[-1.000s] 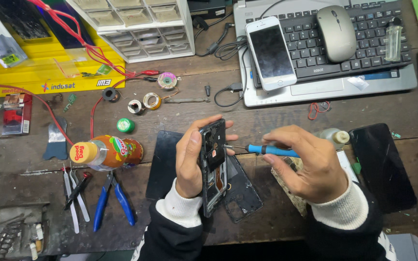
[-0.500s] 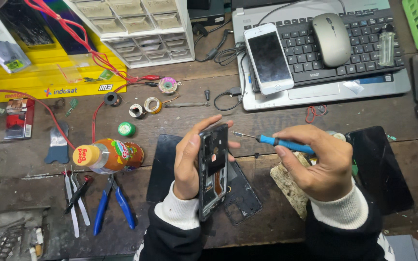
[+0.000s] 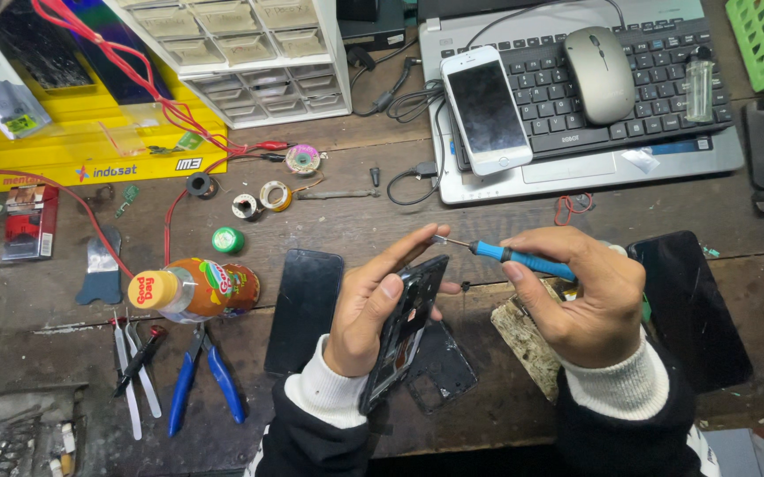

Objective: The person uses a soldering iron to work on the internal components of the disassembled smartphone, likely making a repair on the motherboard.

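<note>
My left hand (image 3: 371, 305) grips an opened black phone body (image 3: 404, 329), held on edge over the wooden bench. My right hand (image 3: 581, 296) holds a blue-handled screwdriver (image 3: 523, 259), its thin metal tip pointing left and ending just above the phone's top end, beside my left index finger. A black phone back cover (image 3: 439, 369) lies flat under the held phone. Another black phone (image 3: 305, 309) lies left of my left hand, and a dark glass panel (image 3: 691, 309) lies right of my right hand.
A white phone (image 3: 488, 108), a grey mouse (image 3: 600, 61) and a lighter (image 3: 699, 84) rest on a silver laptop (image 3: 576, 168). An orange bottle (image 3: 194, 290) lies on its side; blue pliers (image 3: 205, 375), tweezers (image 3: 134, 375), solder reels (image 3: 274, 195), a drawer cabinet (image 3: 249, 53) and a yellow box (image 3: 90, 150) are nearby.
The screwdriver tip has drawn back slightly from the phone and sits higher. My left hand has tilted the phone a little; the view has shifted.
</note>
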